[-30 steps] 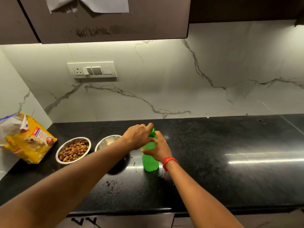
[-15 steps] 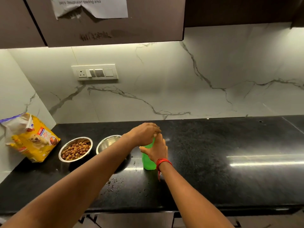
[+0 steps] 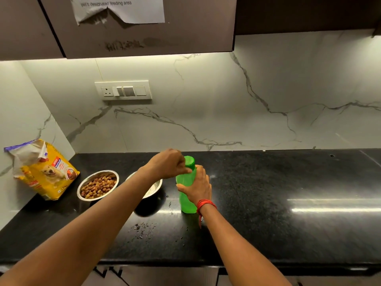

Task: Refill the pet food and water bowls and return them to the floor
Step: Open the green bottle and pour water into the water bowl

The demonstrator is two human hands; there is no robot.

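Bottle: your right hand (image 3: 196, 187) wraps the green bottle (image 3: 186, 200), which stands upright on the surface (image 3: 268, 193); your left hand (image 3: 168, 164) pinches its neck under the cap (image 3: 189, 161).
Bowls: the kibble bowl (image 3: 98, 185) sits to the left; the second bowl (image 3: 153, 187) is half hidden by your left forearm.
Writing: the cabinet note (image 3: 121, 8) reads "pet's designated feeding area"; the print on the yellow bag (image 3: 44, 172) is illegible.

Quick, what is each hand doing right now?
Left hand: pinching the cap.
Right hand: gripping the green bottle.

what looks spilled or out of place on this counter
Specks or droplets are scattered on the black counter in front of the steel bowl nearer the green bottle. The paper note overhead is torn.
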